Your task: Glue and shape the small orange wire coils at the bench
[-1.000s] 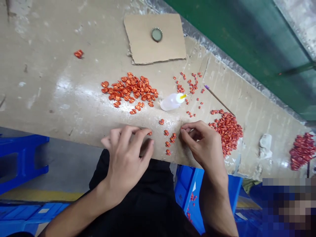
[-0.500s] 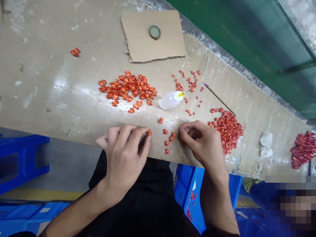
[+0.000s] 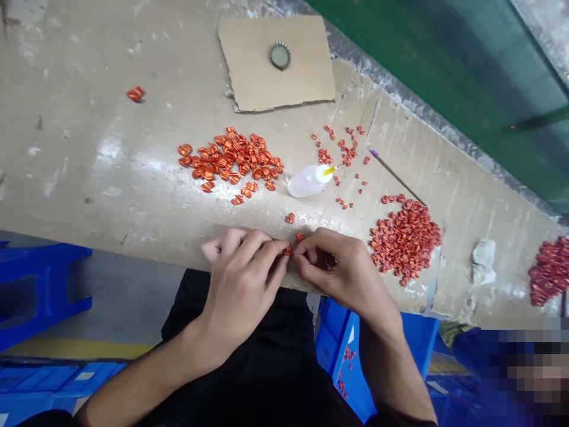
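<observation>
My left hand (image 3: 242, 281) and my right hand (image 3: 340, 270) meet at the table's near edge, fingers pinched together on one small orange coil (image 3: 288, 251) between their tips. Two loose orange coils (image 3: 290, 217) lie just beyond the fingertips. A heap of larger orange coils (image 3: 231, 160) lies further out to the left. A heap of smaller red-orange coils (image 3: 406, 234) lies to the right of my right hand. A small white squeeze bottle (image 3: 307, 181) with a yellow tip lies on its side between the two heaps.
A cardboard square (image 3: 275, 62) with a bottle cap (image 3: 280, 55) sits at the back. A thin stick (image 3: 393, 175) lies by scattered tiny pieces (image 3: 340, 148). A lone coil (image 3: 136, 93) lies far left, another red heap (image 3: 549, 270) far right. Blue crates (image 3: 347, 350) stand under the table.
My right hand moved left to meet my left hand, and both now pinch one coil together. The few coils that lay between the hands are now covered.
</observation>
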A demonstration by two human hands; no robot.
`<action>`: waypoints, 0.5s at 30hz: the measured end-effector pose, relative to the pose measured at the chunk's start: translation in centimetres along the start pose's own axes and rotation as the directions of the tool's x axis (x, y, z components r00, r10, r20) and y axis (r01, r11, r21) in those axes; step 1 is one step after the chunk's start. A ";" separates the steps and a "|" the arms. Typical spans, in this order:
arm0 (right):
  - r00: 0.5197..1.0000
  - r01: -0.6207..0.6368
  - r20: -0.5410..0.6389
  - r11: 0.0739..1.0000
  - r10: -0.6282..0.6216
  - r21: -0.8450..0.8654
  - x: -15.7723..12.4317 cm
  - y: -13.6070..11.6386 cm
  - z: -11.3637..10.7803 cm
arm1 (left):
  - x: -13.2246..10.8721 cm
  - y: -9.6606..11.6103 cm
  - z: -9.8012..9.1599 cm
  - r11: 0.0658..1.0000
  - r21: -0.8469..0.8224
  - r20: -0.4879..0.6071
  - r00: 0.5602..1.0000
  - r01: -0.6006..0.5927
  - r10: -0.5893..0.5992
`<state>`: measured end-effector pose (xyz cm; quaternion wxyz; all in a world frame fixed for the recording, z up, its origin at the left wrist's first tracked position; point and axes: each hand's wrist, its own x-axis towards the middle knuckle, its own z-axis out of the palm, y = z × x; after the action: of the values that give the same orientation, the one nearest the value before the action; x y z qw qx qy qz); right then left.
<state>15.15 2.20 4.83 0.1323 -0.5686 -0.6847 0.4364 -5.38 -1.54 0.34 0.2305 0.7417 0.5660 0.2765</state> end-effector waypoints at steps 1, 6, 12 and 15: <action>1.000 0.005 0.011 1.000 -0.005 -0.010 0.1 -0.1 0.1 | 0.0 0.0 0.0 1.000 -0.002 0.002 1.000 -0.003 0.003; 1.000 -0.026 0.010 0.999 0.026 -0.031 0.5 -0.5 0.3 | -0.2 -0.1 0.0 1.000 -0.007 0.004 1.000 0.006 -0.006; 0.985 -0.170 0.046 0.985 0.168 0.039 1.3 -1.0 -0.1 | 0.0 -0.1 -0.1 1.000 0.005 -0.007 1.000 0.001 -0.001; 0.971 -0.230 0.077 0.971 0.225 0.064 1.8 -1.2 -0.2 | 0.1 -0.1 -0.1 1.000 -0.012 0.000 1.000 -0.005 0.005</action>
<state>13.93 3.98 5.31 0.0783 -0.6227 -0.6028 0.4926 -5.50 -1.45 0.32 0.2344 0.7418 0.5623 0.2805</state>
